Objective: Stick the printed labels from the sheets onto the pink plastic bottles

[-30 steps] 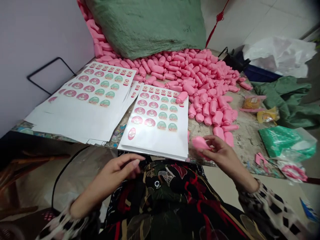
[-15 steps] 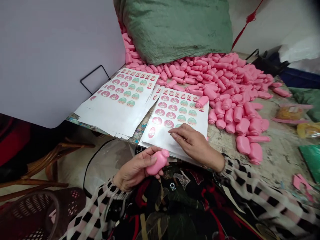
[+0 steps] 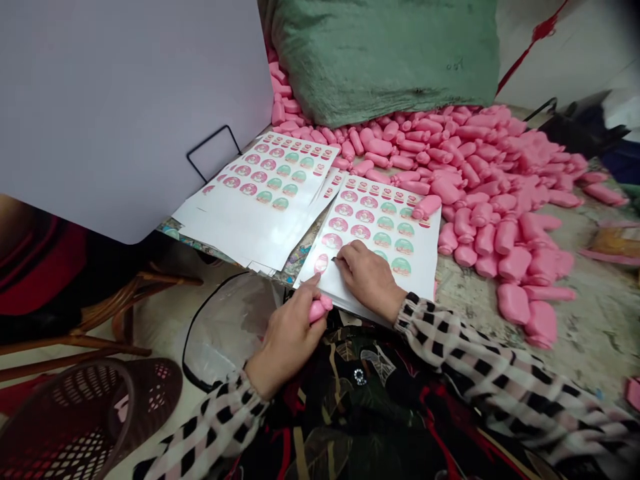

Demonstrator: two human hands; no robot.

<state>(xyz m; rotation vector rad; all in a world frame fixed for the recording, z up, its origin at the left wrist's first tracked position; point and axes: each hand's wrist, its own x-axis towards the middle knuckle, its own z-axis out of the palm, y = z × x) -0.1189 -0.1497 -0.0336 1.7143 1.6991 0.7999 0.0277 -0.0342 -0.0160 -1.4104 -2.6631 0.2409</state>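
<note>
My left hand [image 3: 293, 330] is closed around a small pink plastic bottle [image 3: 319, 309], whose neck pokes out past the fingers. Its index finger stretches to the lower edge of a lone oval pink sticker [image 3: 321, 264] on the right sticker sheet [image 3: 423, 250]. On that same sheet rests my right hand [image 3: 367, 277], thumb and fingers pinched beside the sticker. A tiny dark tip shows at the pinch, too small to name. Rows of pink and green stickers run above the hands, partly covered by the right one. A loose pink bottle [image 3: 427, 207] lies across the sheet's upper right corner.
A large heap of pink bottles [image 3: 495, 173] covers the table behind and to the right, under a green sack [image 3: 395, 60]. More sticker sheets [image 3: 240, 233] lie at the left, near a grey panel [image 3: 125, 100]. A brown plastic basket [image 3: 125, 413] stands low on the left.
My left hand has moved up to the sheet with the bottle, its index finger now at the oval sticker. The right pinch has come closer to that sticker. The view has shifted slightly.
</note>
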